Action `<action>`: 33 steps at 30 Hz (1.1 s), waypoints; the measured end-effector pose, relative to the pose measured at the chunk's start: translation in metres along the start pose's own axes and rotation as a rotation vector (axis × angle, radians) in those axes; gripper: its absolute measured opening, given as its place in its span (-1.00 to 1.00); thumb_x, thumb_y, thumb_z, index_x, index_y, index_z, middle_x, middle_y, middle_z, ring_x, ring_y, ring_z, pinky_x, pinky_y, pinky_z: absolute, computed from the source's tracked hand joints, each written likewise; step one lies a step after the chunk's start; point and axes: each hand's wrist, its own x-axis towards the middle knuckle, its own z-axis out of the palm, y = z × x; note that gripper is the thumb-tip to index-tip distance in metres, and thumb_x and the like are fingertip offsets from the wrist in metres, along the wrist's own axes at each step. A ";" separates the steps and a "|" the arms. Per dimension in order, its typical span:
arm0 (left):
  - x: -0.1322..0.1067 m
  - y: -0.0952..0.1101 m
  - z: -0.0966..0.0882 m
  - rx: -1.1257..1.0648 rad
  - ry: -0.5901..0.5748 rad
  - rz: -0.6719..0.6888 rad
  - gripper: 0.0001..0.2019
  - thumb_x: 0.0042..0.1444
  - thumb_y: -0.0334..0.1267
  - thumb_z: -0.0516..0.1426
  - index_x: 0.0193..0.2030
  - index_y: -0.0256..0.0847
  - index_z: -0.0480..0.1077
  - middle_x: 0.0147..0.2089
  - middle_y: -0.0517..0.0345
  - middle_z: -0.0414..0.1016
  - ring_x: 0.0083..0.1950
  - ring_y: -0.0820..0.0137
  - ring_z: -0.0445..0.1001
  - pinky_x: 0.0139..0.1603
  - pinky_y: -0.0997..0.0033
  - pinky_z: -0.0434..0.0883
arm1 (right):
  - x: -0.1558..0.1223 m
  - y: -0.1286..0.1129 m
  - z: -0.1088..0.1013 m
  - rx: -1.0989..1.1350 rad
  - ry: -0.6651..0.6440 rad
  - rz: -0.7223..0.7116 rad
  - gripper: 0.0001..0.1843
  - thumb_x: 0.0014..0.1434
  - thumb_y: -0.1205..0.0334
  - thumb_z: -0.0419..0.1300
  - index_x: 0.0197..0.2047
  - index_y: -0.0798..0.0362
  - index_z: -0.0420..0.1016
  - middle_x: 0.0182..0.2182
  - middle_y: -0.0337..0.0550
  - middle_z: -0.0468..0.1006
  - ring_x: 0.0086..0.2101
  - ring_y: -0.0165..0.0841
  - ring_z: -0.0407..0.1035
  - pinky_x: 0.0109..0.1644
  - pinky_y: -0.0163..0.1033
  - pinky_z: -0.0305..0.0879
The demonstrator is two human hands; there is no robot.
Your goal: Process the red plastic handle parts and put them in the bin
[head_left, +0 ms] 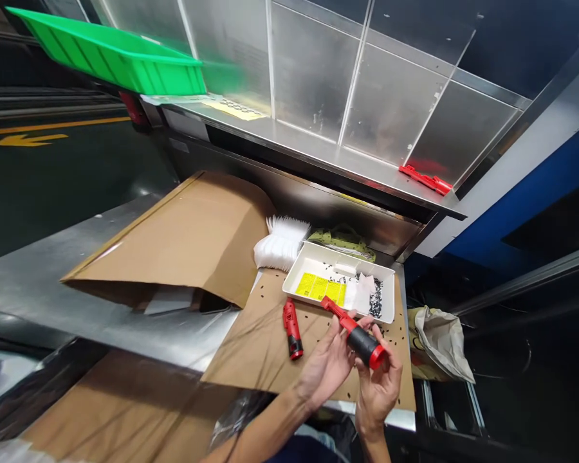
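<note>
A red and black tool housing (pixel 359 341), shaped like a cordless ratchet body, is held between both hands over the brown cardboard sheet (pixel 251 347). My left hand (pixel 332 354) supports it from below and at its narrow end, with the fingers curled round. Around its thick black end close the fingers of my right hand (pixel 380 382). A similar red and black housing (pixel 292 329) lies on the cardboard to the left. Just beyond the hands sits a white tray (pixel 390 289) holding yellow label sheets (pixel 318 288) and many small black parts (pixel 376 299).
A large cardboard box (pixel 183 238) lies on the metal bench at left, beside stacked white sheets (pixel 282 243). On the ledge stand a green bin (pixel 125 61) and a red housing part (pixel 425 180). A cloth-like sack (pixel 441 341) hangs at right. Small black bits dot the cardboard.
</note>
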 end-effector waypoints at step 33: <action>0.008 -0.011 0.021 0.337 -0.066 0.458 -0.27 -0.09 0.31 0.26 0.12 -0.15 0.43 -0.58 0.30 0.26 -0.37 0.31 0.46 -0.16 0.22 0.46 | -0.005 -0.054 0.003 0.560 0.011 0.886 -0.63 -0.12 0.04 0.47 -0.22 -0.02 0.67 -0.06 -0.06 0.59 -0.01 -0.21 0.44 0.10 -0.07 0.40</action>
